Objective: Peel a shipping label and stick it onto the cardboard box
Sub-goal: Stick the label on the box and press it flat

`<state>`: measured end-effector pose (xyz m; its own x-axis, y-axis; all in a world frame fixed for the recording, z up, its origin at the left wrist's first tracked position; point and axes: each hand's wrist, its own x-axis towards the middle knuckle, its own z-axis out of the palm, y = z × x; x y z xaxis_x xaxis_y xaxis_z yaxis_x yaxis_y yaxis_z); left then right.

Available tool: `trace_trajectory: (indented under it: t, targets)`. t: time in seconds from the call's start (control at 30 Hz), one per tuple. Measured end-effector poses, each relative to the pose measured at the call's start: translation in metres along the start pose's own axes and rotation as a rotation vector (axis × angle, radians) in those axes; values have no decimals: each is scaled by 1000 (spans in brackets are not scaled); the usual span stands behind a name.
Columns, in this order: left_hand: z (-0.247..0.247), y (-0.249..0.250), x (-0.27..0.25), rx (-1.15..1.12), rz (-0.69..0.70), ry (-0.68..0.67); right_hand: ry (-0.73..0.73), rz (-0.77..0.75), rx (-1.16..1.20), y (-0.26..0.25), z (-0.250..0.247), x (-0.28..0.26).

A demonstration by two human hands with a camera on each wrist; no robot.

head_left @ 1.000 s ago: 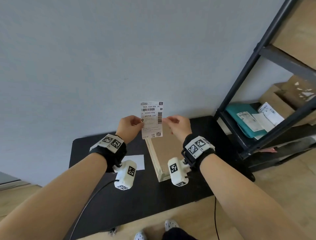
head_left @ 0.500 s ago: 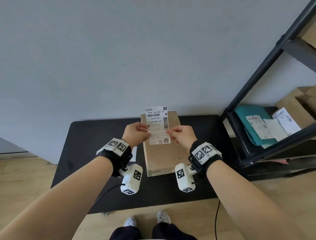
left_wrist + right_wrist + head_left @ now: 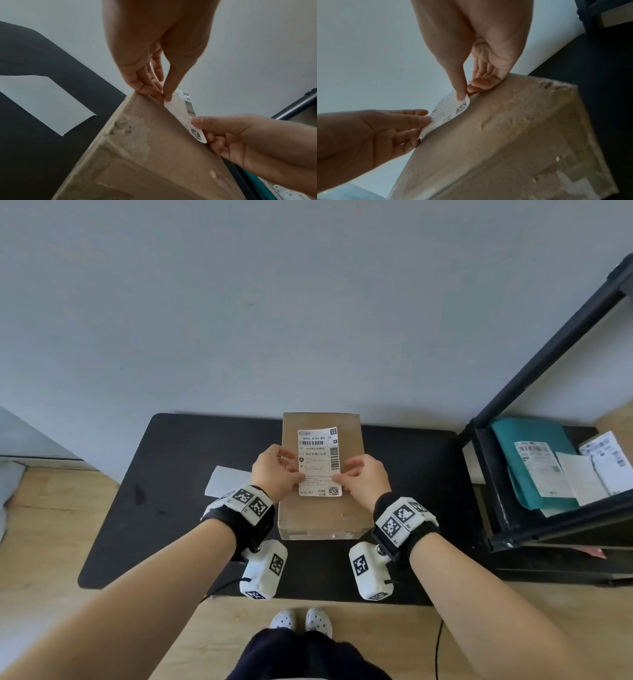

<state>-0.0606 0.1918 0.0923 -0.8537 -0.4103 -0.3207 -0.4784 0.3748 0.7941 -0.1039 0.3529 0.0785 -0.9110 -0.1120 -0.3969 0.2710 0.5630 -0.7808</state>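
A brown cardboard box (image 3: pixel 322 515) lies on the black table (image 3: pixel 178 474), long side running away from me. Just above its top face I hold a white shipping label (image 3: pixel 319 462) printed with barcodes. My left hand (image 3: pixel 275 470) pinches the label's left edge between thumb and fingers. My right hand (image 3: pixel 363 477) pinches its right edge. In the left wrist view the label (image 3: pixel 183 109) hovers close over the box (image 3: pixel 145 155); its near end curls up from the box (image 3: pixel 513 135) in the right wrist view, where the label (image 3: pixel 448 109) sits between both hands.
A white backing sheet (image 3: pixel 226 482) lies on the table left of the box. A black metal shelf (image 3: pixel 513 412) stands at the right, holding a teal mailer (image 3: pixel 527 446) and several labelled parcels. The grey wall is right behind the table.
Both hands have brought the label down from in front of the wall to just over the box top. My head view has tipped downward.
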Motion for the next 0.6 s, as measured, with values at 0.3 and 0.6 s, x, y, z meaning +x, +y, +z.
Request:
trace_trajectory:
  t: [0.3,0.6]
  targets:
    - [11,11,3,96,-2,-28,47,17,-34,1,-5,-1]
    - [16,11,0,197,8,-16,83,-17,-91,2,0,-3]
